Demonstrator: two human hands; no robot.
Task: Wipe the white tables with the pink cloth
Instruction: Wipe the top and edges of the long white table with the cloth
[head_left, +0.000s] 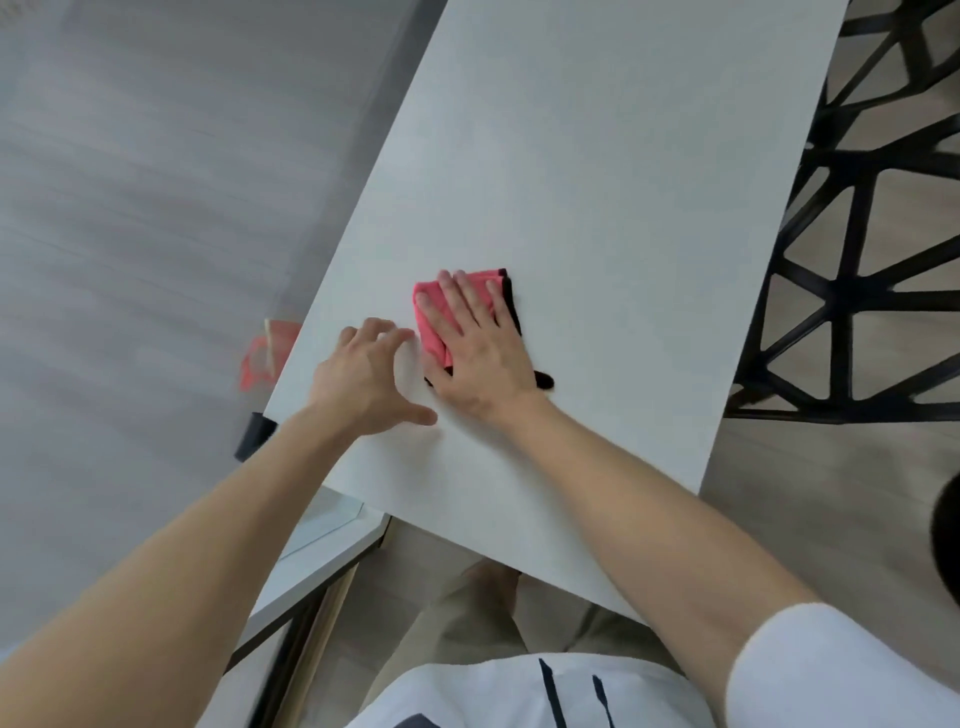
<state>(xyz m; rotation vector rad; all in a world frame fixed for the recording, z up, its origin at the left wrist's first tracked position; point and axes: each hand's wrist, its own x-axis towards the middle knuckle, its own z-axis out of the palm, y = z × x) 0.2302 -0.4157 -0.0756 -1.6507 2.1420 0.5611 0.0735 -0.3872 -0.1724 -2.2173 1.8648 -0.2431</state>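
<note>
Pressing flat, your right fingers (460, 299) lie straight and slightly spread on the folded pink cloth (430, 325), gripping nothing. The right hand (480, 358) pins the cloth to the white table (597, 182), toward its near end. Your left hand (363, 382) rests just beside it, fingers loosely splayed, empty. The cloth looks soft, light and limp, so drive it by palm pressure over the fold.

White short-sleeved shirt (483, 691) — dark stripes on front; beige trousers (467, 618); forearms (623, 499) bare.
</note>
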